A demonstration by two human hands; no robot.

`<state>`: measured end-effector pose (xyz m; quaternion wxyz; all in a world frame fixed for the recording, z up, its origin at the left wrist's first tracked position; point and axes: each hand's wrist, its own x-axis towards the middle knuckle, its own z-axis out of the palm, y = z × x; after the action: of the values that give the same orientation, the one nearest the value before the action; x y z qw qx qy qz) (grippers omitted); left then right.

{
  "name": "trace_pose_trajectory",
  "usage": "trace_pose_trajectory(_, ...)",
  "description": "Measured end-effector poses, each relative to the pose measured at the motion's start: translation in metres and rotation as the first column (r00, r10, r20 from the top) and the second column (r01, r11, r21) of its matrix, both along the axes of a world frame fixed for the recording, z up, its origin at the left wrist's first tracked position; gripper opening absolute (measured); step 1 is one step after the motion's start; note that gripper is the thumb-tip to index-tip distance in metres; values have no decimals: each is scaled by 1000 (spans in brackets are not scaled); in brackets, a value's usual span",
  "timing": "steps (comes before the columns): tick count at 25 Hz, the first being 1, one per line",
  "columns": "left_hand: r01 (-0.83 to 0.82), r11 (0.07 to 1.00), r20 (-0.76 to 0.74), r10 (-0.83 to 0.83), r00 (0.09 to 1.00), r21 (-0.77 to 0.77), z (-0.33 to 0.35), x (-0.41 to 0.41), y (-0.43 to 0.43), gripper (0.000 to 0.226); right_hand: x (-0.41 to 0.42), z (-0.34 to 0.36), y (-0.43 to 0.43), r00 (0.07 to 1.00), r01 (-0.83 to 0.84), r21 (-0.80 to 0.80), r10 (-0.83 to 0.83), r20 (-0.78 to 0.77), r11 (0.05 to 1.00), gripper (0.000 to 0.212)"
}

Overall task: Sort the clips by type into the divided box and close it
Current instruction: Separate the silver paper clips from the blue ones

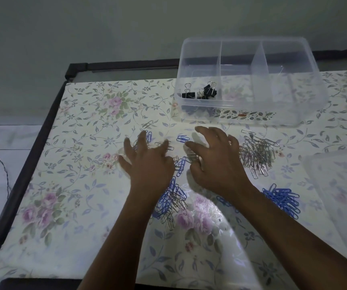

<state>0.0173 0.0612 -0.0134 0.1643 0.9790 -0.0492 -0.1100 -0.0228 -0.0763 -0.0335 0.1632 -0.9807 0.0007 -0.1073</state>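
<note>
2 spread, palms down: left hand (147,164), right hand (216,162), over mixed clips (180,165).

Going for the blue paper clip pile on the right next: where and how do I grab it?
The blue pile is a loose, low heap flat on the tablecloth. Probably come from above, fingers cupped around its long edges, and squeeze inward to gather a bunch.

The left hand (147,164) and right hand (217,164) spread palm-down.
</note>
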Motion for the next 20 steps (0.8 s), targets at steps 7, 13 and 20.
trace_pose_trajectory(7,122,990,106,-114,988,-70,-5,-5,-9,62,2,-4,-8,998,22,55,-25,57,998,37)
trace_pose_trajectory(13,72,990,23,-75,997,125,-13,-47,-27,82,0,-2,-10,1000,24,142,-26,14,990,45)
trace_pose_trajectory(20,293,956,27,-292,956,-31,-9,-40,-29,78,-6,4,-30,998,-12,153,22,-64,988,47)
